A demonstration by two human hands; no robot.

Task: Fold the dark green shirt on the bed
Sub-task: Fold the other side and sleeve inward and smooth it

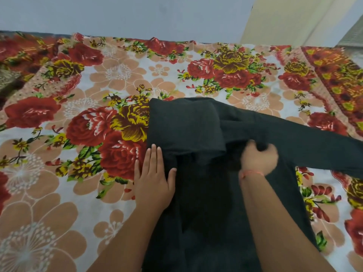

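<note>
The dark green shirt [200,134] lies on the bed [78,118], running from the near edge toward the middle. One side is folded over the body, and a long sleeve [314,142] stretches out to the right. My left hand [154,179] rests flat with fingers spread on the shirt's left edge, half on the sheet. My right hand [259,158] is closed around a bunch of fabric where the sleeve meets the body; it looks blurred.
A floral bedsheet with red and yellow roses covers the whole bed. A bluish wall [117,14] runs along the far side. A cream door or panel [294,20] stands at the back right. Something dark and patterned [7,83] lies at the left edge.
</note>
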